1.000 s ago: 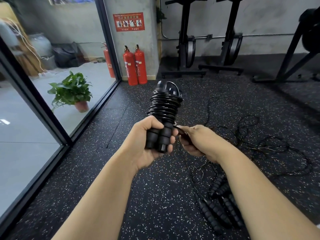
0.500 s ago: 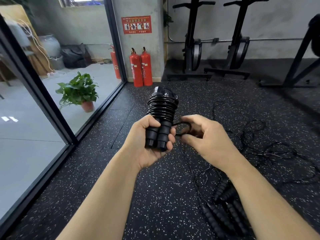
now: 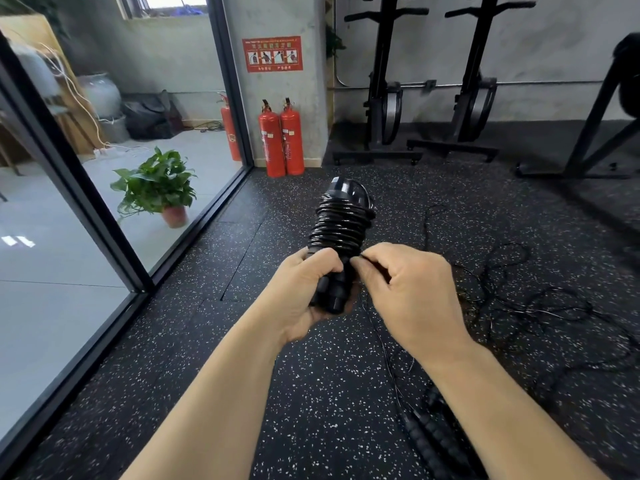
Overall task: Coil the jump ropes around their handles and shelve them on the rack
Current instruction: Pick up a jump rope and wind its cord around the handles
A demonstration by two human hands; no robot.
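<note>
Jump rope point(image 3: 341, 225) long axis upright, coil above gripping left hand point(image 3: 301, 296) | right hand point(image 3: 407, 289) nearer loose tail, apparently pinching it beside coil base

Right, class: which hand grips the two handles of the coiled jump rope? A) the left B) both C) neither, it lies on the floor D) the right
A: the left hand wraps the handles under the coil; the right hand only pinches at the coil's lower edge.
</note>
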